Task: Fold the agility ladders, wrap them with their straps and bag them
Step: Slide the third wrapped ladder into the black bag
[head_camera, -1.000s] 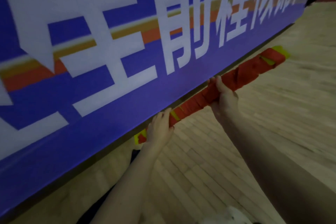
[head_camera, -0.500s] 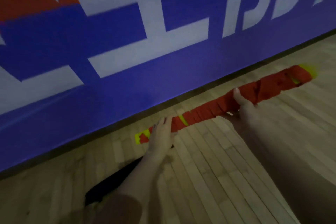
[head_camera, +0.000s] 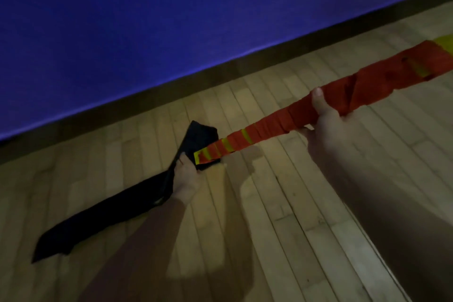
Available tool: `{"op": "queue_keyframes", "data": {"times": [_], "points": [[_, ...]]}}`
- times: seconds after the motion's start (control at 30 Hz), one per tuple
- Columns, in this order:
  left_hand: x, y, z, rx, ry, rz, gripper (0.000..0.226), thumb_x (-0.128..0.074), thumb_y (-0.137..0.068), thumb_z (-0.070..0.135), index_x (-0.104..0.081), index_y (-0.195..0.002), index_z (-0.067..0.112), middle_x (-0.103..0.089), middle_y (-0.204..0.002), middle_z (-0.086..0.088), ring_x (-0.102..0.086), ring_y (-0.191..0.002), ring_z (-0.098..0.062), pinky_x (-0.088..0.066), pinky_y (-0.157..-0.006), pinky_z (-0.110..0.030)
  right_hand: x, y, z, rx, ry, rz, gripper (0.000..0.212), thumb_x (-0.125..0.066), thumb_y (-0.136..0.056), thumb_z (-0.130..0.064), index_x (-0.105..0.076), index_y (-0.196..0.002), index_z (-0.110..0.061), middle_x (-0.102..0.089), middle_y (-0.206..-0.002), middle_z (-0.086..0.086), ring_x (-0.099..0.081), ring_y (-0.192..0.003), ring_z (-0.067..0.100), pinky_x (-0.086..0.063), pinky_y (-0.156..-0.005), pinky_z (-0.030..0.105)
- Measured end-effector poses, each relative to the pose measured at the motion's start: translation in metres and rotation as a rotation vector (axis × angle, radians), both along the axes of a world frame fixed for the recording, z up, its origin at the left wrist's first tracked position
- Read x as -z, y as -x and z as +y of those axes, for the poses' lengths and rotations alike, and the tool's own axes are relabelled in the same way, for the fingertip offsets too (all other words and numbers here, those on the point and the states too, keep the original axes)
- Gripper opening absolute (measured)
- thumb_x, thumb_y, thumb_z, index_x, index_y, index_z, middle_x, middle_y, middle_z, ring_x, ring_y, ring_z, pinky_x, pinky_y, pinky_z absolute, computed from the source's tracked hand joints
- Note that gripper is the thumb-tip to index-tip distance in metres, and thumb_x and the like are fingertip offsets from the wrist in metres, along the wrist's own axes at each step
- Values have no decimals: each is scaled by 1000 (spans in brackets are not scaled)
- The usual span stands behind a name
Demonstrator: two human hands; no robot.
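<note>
Since half a second ago the left hand (head_camera: 186,179) has been taken off the near end of the wrapped ladder bundle (head_camera: 326,103) and is now closed on the mouth of a long black bag (head_camera: 103,213), which had been only partly visible at the lower left; the view has dropped, so the white lettering on the blue wall padding (head_camera: 147,32) is no longer seen. Bundle is seen as a long flat stack bound in red strap with yellow-green rungs showing between the turns, held clear of the wooden floor (head_camera: 269,203) and running from the right frame edge down to the left. Its lower end is at the bag's opening, just beside the left hand; whether the tip is already inside cannot be told. Right hand (head_camera: 326,130) is wrapped round the bundle near its middle, thumb laid along the upper face, fingers curled beneath and hidden. Left hand's fingers are curled into the black fabric at the bag's mouth, gripping it. Bag is stretched out down-left from that hand, its far end lying on the floor boards, its upper flap raised towards the wall. Dark skirting strip (head_camera: 245,68) is noted between padding and floor. Lighting is dim, detail soft
</note>
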State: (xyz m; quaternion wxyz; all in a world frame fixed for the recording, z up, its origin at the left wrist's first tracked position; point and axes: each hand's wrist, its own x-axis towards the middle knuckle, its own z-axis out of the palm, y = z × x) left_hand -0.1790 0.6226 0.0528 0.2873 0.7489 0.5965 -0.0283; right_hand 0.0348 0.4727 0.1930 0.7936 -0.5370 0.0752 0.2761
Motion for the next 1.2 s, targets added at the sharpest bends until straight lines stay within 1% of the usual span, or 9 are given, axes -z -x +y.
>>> {"op": "queue_keyframes", "data": {"times": [0.13,0.23,0.4,0.53,0.63,0.7,0.83,1.03,1.2], "points": [[43,14,3,136,53,136,78,-53,-97,19,0,-153,12,-27,-152,-16,-35,-134,-34,-36,-104,-41,33,-3,-12,44,-11,40,32,-68,-89,-20,-44,-108,-27,-54,-109,-8,-48,-130,30,-45,-99,60],[48,24,-4,264,-19,287,56,-49,-97,21,-23,-146,19,-45,-135,-13,-47,-118,-32,-45,-94,-46,42,-3,-20,51,-27,58,26,-68,-89,-22,-46,-102,-28,-55,-110,-7,-53,-117,24,-49,-96,57],[36,26,-19,394,86,359,28,-50,-94,14,-62,-119,14,-59,-120,-8,-57,-109,-26,-46,-91,-31,38,-10,-30,94,-86,105,29,-67,-90,-23,-44,-109,-23,-56,-108,-5,-56,-102,17,-50,-94,57],[27,23,-41,603,204,344,20,-60,-85,8,-56,-70,21,-50,-95,11,-49,-101,-16,-37,-98,-31,33,-18,-39,137,-126,109,24,-70,-88,-26,-47,-96,-28,-59,-111,-3,-57,-111,23,-50,-93,60],[26,16,-48,405,26,-22,25,-59,-85,9,-62,-64,22,-62,-93,3,-59,-91,-17,-46,-88,-38,37,-19,-45,154,-127,117,25,-71,-88,-26,-48,-97,-28,-59,-113,-1,-57,-115,25,-50,-92,61],[27,5,-47,172,-183,-160,16,-57,-89,15,-69,-79,13,-60,-100,-6,-59,-91,-22,-49,-80,-33,40,-19,-48,165,-126,122,25,-70,-88,-25,-46,-96,-29,-58,-112,-2,-56,-117,25,-50,-92,62],[43,-15,-33,18,-8,12,61,-59,-90,43,-39,-138,11,-48,-135,-13,-50,-121,-32,-42,-101,-42,49,-20,-53,185,-126,148,26,-70,-89,-24,-46,-95,-30,-58,-112,-4,-56,-115,23,-48,-94,62],[48,-29,-40,121,-45,116,36,-54,-91,14,-56,-127,11,-63,-117,-16,-60,-102,-31,-51,-85,-34,51,-32,-58,252,-165,222,27,-72,-86,-24,-48,-98,-28,-59,-125,5,-59,-116,26,-49,-90,65],[24,-18,-32,-413,-102,-96,29,-53,-90,10,-57,-118,1,-62,-112,-19,-58,-93,-31,-49,-73,-34,49,-38,-58,297,-222,240,35,-71,-87,-24,-44,-109,-24,-58,-129,8,-58,-118,27,-49,-90,64]]}}
